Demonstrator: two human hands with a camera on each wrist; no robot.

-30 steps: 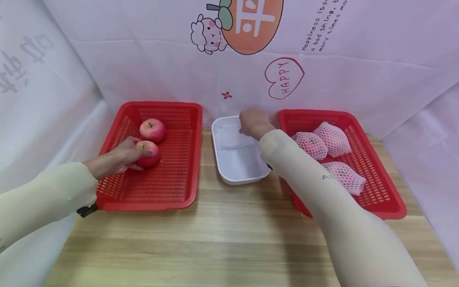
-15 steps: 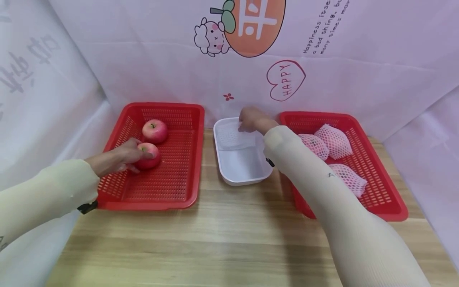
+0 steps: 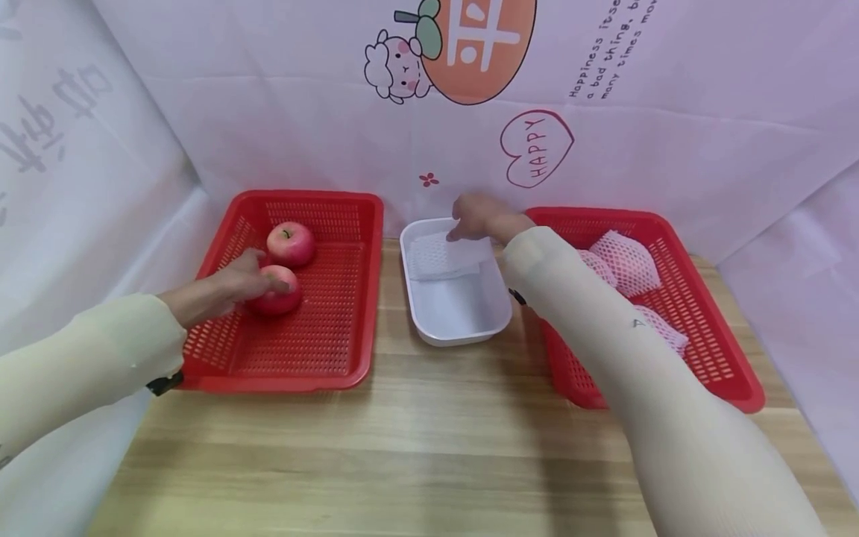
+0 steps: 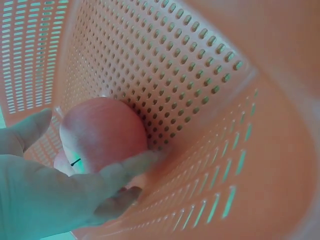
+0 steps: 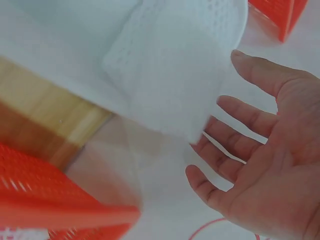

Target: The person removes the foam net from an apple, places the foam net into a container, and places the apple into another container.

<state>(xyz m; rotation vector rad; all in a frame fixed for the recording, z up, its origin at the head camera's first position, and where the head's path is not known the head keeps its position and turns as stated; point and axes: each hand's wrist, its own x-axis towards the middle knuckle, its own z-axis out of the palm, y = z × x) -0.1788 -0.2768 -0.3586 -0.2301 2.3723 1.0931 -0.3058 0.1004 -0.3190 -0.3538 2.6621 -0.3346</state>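
My left hand (image 3: 231,285) reaches into the left red basket (image 3: 373,298) and holds the nearer apple (image 3: 285,298), thumb and fingers at opposite sides of it. A second apple (image 3: 291,244) sits just behind. Over the back of the white plastic tub (image 3: 463,337) is my right hand (image 3: 482,216), fingertips at the edge of a white foam net sleeve (image 5: 175,85). In the right wrist view its fingers are spread and fairly straight, touching the sleeve's corner. Another foam net (image 3: 429,257) lies flat beneath it in the tub.
To the right, a red basket (image 3: 728,395) holds several apples in pink-looking foam nets (image 3: 627,261), partly covered by the right forearm. A white printed cloth (image 3: 302,134) hangs close behind the baskets. The wooden table (image 3: 403,447) stretches out in front.
The top foam sleeve has slid and lifted to the right along with my right hand, showing more of the net below. My left hand stays at the nearer apple.
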